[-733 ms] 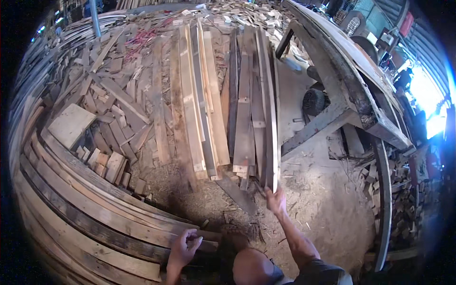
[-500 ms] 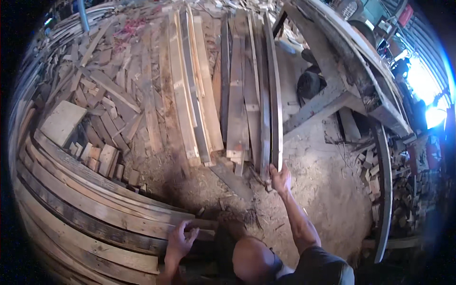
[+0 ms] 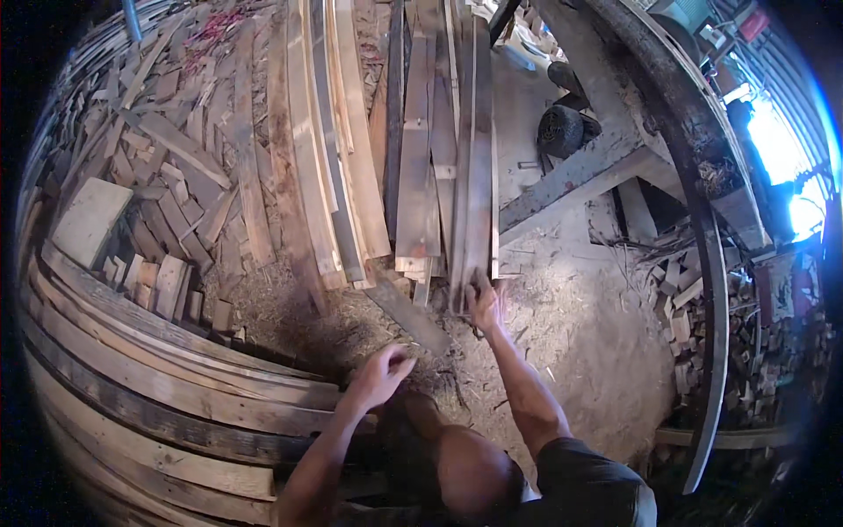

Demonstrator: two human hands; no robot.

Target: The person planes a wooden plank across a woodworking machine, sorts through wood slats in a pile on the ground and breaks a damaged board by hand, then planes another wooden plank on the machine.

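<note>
My right hand (image 3: 486, 303) is at the near end of a long brown plank (image 3: 479, 176), the rightmost of a row of boards on the ground. Its fingertips touch or nearly touch the plank's end; motion smears them, so the grip is unclear. The plank lies with its broad face up. Beside it on the left are more long boards (image 3: 413, 184), some dark, some pale. My left hand (image 3: 383, 376) hovers empty over the ground near my knee, its fingers loosely curved and thumb apart.
Stacked long planks (image 3: 193, 391) fill the lower left, with short offcuts (image 3: 167, 285) behind them. Scrap wood litters the far left. A heavy wooden bench (image 3: 580, 184) stands at the right, a leaning strip (image 3: 716, 351) beside it and small wood blocks (image 3: 680, 307) beyond.
The rightmost plank, held on edge before, now lies broad face up against its neighbours. My left hand has moved forward and right from the stacked planks. The view has shifted slightly.
</note>
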